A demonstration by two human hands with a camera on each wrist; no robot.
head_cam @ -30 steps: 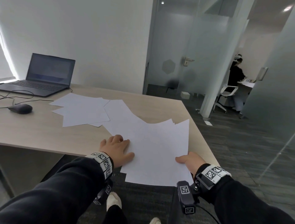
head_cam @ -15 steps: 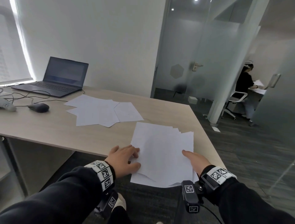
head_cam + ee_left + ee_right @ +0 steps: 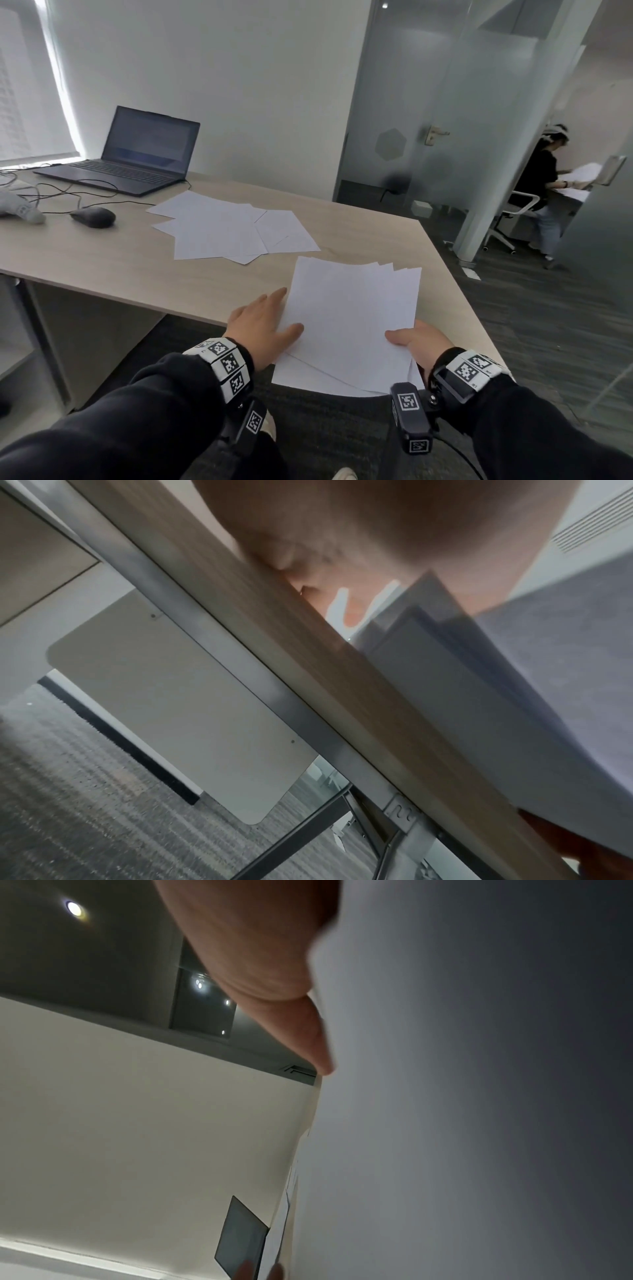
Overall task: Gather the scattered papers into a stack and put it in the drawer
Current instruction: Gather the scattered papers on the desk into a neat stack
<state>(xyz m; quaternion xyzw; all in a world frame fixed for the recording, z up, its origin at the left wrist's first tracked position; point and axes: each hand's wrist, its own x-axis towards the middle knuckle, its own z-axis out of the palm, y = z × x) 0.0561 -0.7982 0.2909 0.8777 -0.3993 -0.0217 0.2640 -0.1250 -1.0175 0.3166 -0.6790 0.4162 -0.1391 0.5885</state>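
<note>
The stack (image 3: 352,322) hides the right hand's (image 3: 416,342) fingers beneath its near edge; the left hand's (image 3: 359,534) palm is blurred in the left wrist view.

desk (image 3: 102,267) light wood | on it: laptop (image 3: 137,154), mouse (image 3: 93,216), cables (image 3: 51,192), scattered papers (image 3: 226,229), gathered stack (image 3: 349,318) overhanging near edge

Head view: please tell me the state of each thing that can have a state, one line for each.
near papers: roughly stacked, fanned, overhanging the desk edge
far papers: scattered flat, overlapping
left hand: flat against the pile's left side, thumb on top
right hand: grips the pile's near right corner
laptop: lid open, screen dark
glass door: shut
</note>
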